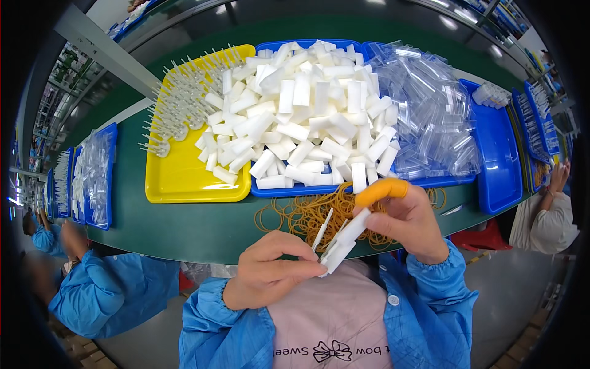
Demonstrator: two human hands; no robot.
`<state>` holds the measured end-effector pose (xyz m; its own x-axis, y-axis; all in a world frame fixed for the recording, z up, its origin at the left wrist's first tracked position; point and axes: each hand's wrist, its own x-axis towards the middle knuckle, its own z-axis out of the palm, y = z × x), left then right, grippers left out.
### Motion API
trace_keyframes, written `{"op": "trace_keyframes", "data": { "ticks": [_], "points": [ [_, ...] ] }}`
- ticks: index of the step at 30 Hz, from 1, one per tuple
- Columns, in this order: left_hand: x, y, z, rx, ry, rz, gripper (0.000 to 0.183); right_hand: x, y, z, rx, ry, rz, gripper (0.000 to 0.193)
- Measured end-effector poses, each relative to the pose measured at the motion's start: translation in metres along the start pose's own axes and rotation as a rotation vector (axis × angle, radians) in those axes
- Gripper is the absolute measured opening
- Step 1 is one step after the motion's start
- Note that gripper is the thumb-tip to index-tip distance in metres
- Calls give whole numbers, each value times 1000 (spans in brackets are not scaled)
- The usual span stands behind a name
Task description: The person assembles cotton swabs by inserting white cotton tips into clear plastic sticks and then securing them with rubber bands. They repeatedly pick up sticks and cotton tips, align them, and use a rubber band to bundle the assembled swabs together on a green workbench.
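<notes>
My left hand (273, 269) pinches the base of a small white pronged part (324, 229), whose thin prongs point up and away from me. White foam blocks (342, 247) sit against its prongs. An orange finger cot (381, 192) covers the index finger of my right hand (413, 222). Between that finger and the thumb is the upper end of a white foam block (354, 226), tilted up to the right. Just beyond my hands, a tangle of tan rubber bands (301, 216) lies at the table's near edge.
A yellow tray (190, 192) holds several upright pronged parts. Beside it, white foam blocks (301, 132) heap over a blue tray. Clear plastic sleeves (430, 111) fill another blue tray. A further blue tray (499, 166) stands right. People in blue (104, 295) and light clothing (547, 221) sit on either side.
</notes>
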<state>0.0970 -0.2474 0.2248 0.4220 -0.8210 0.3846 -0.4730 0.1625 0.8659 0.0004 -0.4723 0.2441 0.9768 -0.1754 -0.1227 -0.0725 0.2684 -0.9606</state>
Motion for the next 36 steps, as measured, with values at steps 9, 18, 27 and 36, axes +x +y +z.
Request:
{"op": "trace_keyframes", "data": {
  "ticks": [9, 18, 27, 36],
  "points": [
    [-8, -4, 18, -171, 174, -176, 30, -14, 4, 13, -260, -152, -122, 20],
    [-13, -15, 11, -689, 282, -378, 26, 28, 3, 1, -1546, 309, -471, 40],
    [-18, -22, 5, -482, 358, -259, 23, 31, 19, -12, -1045, 239, -356, 36],
    [-1, -4, 11, -66, 204, 4, 22, 21, 15, -15, 151, 167, -35, 25]
  ]
}}
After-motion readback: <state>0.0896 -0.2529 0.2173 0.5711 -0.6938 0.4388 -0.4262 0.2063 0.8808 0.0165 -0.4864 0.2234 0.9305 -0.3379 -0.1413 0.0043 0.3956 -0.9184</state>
